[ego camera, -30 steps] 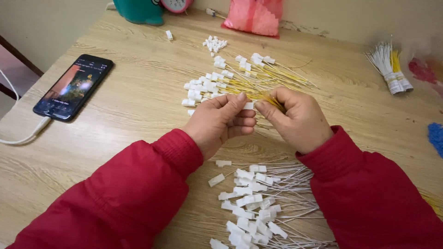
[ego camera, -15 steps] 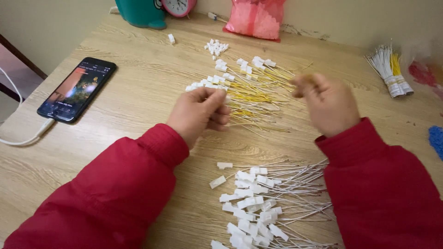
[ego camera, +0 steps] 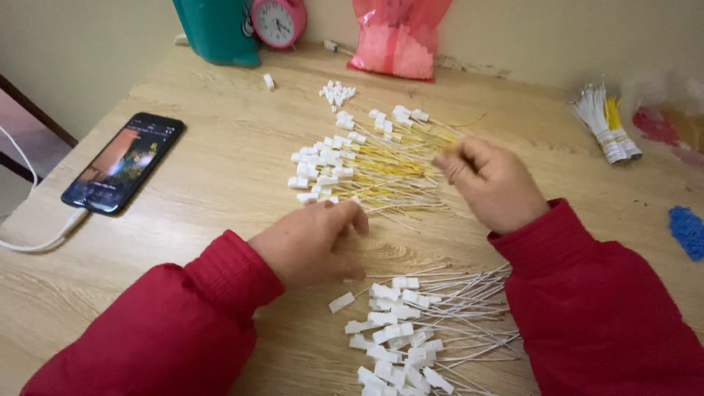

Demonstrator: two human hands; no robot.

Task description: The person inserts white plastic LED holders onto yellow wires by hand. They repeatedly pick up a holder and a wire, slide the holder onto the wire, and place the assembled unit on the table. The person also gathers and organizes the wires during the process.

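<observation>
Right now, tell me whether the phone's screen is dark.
No. The phone lies at the table's left edge with its screen lit and showing a colourful picture, a white cable plugged in.

A lit phone screen (ego camera: 121, 163) lies at nine o'clock; a pink plastic bag (ego camera: 397, 37) (knotted, translucent) stands at twelve.

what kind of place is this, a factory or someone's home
Most likely a home table used for piecework, not a factory. The wooden table holds a pink alarm clock and a charging phone, beside loose piles of white-tagged wires that the hands sort.
</observation>
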